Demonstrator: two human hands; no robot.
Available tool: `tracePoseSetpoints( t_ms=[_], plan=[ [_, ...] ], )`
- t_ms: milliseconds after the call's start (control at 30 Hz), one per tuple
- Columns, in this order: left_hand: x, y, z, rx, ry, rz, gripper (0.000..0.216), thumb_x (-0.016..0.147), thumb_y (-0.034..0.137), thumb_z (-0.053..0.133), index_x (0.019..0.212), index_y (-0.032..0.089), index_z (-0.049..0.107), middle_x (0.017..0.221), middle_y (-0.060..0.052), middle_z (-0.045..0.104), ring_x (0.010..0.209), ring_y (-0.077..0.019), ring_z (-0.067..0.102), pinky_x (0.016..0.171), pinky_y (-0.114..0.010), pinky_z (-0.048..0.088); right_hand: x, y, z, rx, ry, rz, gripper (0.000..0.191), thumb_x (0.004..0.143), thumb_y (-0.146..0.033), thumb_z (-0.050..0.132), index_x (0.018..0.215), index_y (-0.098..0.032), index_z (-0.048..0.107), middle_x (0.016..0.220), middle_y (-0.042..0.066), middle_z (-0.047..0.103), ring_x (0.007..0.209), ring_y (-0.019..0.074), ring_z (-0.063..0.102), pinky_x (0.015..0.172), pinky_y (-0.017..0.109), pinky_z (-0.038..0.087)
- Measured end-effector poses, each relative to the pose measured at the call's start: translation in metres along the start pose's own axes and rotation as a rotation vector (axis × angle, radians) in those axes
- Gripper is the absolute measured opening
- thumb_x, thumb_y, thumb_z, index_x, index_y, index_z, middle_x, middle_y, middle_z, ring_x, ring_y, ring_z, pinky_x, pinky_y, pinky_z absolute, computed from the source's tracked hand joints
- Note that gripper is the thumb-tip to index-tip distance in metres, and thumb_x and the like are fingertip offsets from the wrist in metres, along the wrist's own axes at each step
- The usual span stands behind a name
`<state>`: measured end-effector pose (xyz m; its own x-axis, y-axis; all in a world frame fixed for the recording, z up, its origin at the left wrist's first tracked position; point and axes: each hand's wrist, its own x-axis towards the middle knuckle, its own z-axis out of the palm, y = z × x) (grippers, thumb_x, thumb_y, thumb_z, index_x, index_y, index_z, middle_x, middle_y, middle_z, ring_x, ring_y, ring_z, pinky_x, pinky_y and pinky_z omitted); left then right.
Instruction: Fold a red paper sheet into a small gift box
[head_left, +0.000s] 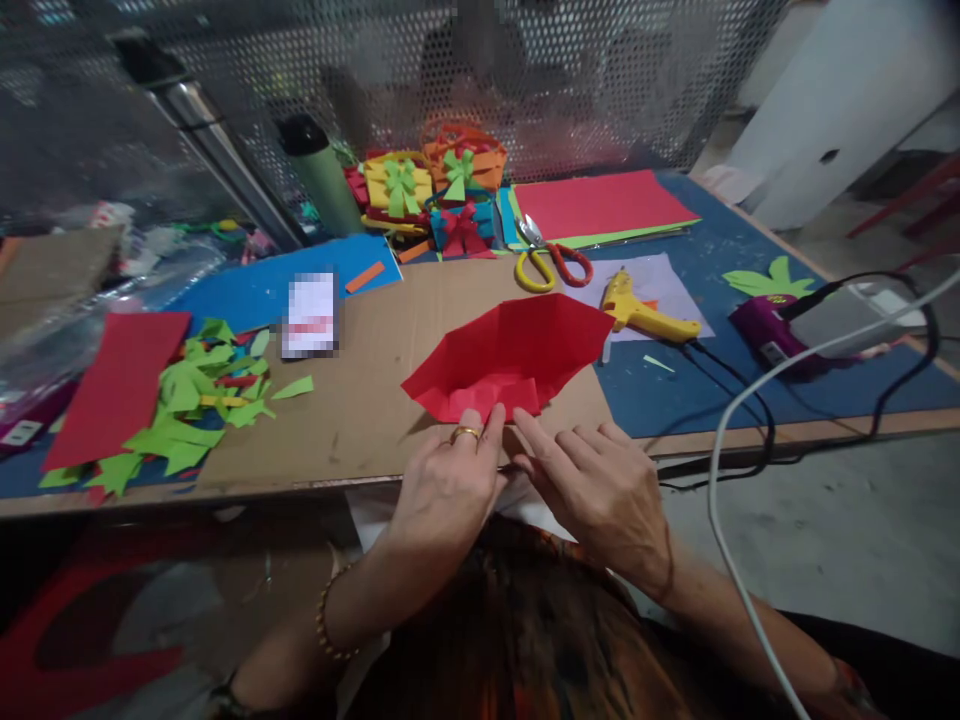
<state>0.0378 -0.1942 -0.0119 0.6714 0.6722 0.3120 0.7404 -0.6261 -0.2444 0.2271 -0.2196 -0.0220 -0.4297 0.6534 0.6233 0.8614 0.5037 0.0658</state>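
Observation:
A folded sheet of red paper (517,345) lies on the cardboard in front of me, its far side standing up with a jagged, creased rim. Along its near edge runs a small folded strip. My left hand (450,475), with a gold ring, grips that near edge, fingertips on the fold. My right hand (596,485) pinches the same edge just to the right, index finger stretched onto it and the other fingers curled. The undersides of both grips are hidden. Beyond the paper are scissors (551,262) with yellow and red handles and a yellow glue gun (645,312).
Green paper scraps (184,400) and a red sheet (124,385) lie left. Finished small paper baskets (427,190), a green bottle (322,175) and a steel flask (217,140) stand at the back. Coloured sheets (600,205) are stacked behind. A white cable (720,470) hangs right.

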Motion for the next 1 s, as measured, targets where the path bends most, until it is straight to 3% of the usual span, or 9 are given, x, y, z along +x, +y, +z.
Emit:
tracePoseSetpoints(
  t_ms=[300, 467, 667, 867, 1000],
  plan=[
    [-0.003, 0.001, 0.007, 0.011, -0.047, -0.013, 0.055, 0.097, 0.039, 0.067, 0.14, 0.004, 0.062, 0.108, -0.017, 0.071, 0.071, -0.0183, 0.065, 0.074, -0.032, 0.053, 0.002, 0.002, 0.004, -0.079, -0.039, 0.013, 0.037, 0.106, -0.032, 0.056, 0.132, -0.007, 0.068, 0.067, 0.0, 0.062, 0.063, 0.0154, 0.05, 0.067, 0.035, 0.028],
    [-0.005, 0.002, 0.008, -0.006, -0.075, -0.039, 0.056, 0.097, 0.039, 0.066, 0.145, 0.01, 0.059, 0.124, -0.02, 0.069, 0.074, -0.0194, 0.067, 0.079, -0.034, 0.053, 0.004, 0.005, 0.001, -0.132, -0.07, 0.032, 0.029, 0.105, -0.032, 0.057, 0.114, -0.012, 0.076, 0.064, 0.001, 0.06, 0.062, 0.0158, 0.048, 0.066, 0.035, 0.027],
    [-0.001, 0.003, 0.005, 0.005, -0.016, -0.016, 0.045, 0.1, 0.031, 0.06, 0.143, 0.018, 0.063, 0.112, -0.014, 0.071, 0.062, -0.0147, 0.06, 0.076, -0.033, 0.051, 0.004, 0.005, 0.001, -0.108, -0.078, 0.051, 0.027, 0.105, -0.03, 0.057, 0.107, -0.011, 0.076, 0.064, 0.001, 0.062, 0.059, 0.016, 0.05, 0.064, 0.035, 0.029],
    [0.001, 0.005, 0.005, -0.027, -0.06, -0.027, 0.047, 0.095, 0.032, 0.068, 0.14, 0.018, 0.065, 0.109, -0.012, 0.071, 0.069, -0.0175, 0.063, 0.077, -0.033, 0.052, -0.005, 0.01, -0.005, -0.025, 0.065, 0.061, 0.025, 0.102, -0.014, 0.056, 0.119, -0.004, 0.07, 0.065, 0.002, 0.066, 0.058, 0.0133, 0.052, 0.063, 0.033, 0.032],
    [0.001, 0.007, 0.005, -0.009, -0.069, -0.044, 0.049, 0.096, 0.035, 0.066, 0.141, 0.016, 0.063, 0.104, -0.012, 0.071, 0.069, -0.0186, 0.063, 0.075, -0.033, 0.052, -0.007, 0.01, -0.004, -0.027, 0.034, 0.022, 0.024, 0.102, -0.017, 0.058, 0.117, -0.007, 0.072, 0.06, -0.001, 0.06, 0.056, 0.0125, 0.049, 0.061, 0.034, 0.029]
  ],
)
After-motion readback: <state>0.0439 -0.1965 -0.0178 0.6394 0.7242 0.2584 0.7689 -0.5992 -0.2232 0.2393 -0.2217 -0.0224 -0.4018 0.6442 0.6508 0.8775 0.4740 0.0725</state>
